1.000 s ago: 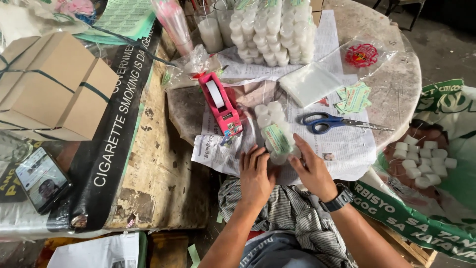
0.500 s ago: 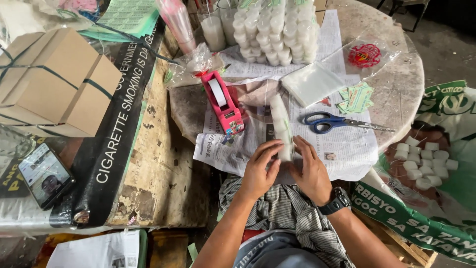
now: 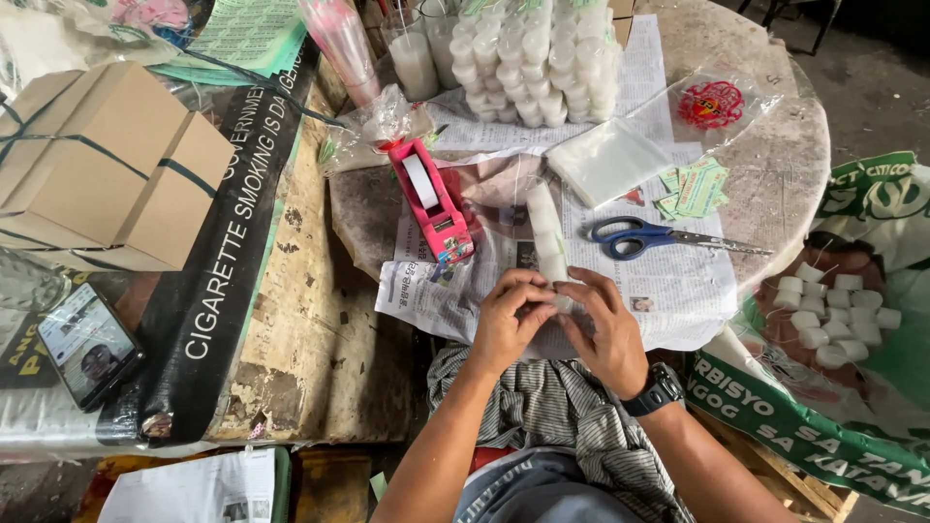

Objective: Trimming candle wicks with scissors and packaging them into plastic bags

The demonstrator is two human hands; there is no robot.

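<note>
My left hand (image 3: 505,324) and my right hand (image 3: 603,329) both grip the near end of a clear plastic pack of small white candles (image 3: 546,232). The pack stands on edge on the newspaper, pointing away from me, and my fingers pinch its open end together. A pink tape dispenser (image 3: 433,201) lies just left of the pack. Blue-handled scissors (image 3: 649,237) lie to its right. My right wrist carries a dark watch (image 3: 660,389).
A stack of packed white candles (image 3: 535,60) stands at the back. Clear bags (image 3: 606,162), green labels (image 3: 693,192) and a red bundle (image 3: 707,105) lie on the round table (image 3: 775,165). Loose candles (image 3: 833,315) sit right. Cardboard boxes (image 3: 102,165) and a phone (image 3: 85,346) are left.
The candle pack, lying flat with its green label up a second ago, has been turned on edge. Both hands have closed in on its near end.
</note>
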